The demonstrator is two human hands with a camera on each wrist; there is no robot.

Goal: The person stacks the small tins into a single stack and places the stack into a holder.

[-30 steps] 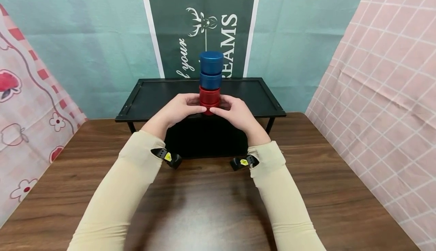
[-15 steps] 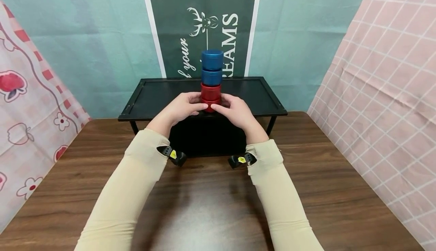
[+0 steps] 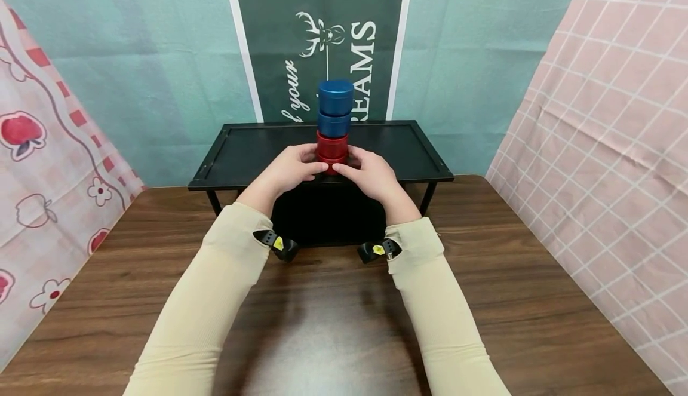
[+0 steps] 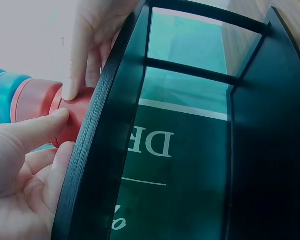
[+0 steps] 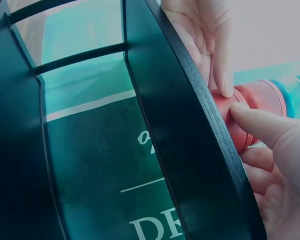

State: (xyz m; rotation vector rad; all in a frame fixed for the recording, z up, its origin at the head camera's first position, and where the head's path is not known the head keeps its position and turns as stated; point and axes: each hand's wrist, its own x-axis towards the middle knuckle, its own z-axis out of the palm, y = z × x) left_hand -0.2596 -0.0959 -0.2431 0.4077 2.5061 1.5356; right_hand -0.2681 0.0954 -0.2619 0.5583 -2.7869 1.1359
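Four-tier would be a count, so I note a column of round metal canisters standing on the black shelf point(image 3: 258, 148). Its top is a blue canister point(image 3: 335, 100), with a second blue canister point(image 3: 334, 125) beneath. Below these come an upper red canister point(image 3: 332, 147) and a bottom red canister point(image 4: 79, 111). My left hand point(image 3: 287, 169) holds the bottom red canister from the left, thumb on its front. From the right, my right hand point(image 3: 376, 175) holds the same canister, its thumb near the other. Fingers behind the column are partly hidden.
The shelf stands on thin black legs on a brown wooden table point(image 3: 333, 324). Behind hangs a green cloth point(image 3: 161, 73) with white lettering. A pink checked cloth point(image 3: 607, 145) is on the right, a fruit-and-flower cloth point(image 3: 59, 205) on the left.
Both hands and the canister column have shifted slightly back from the shelf's front edge. The head view has turned a little. The hold on the bottom red canister stays.
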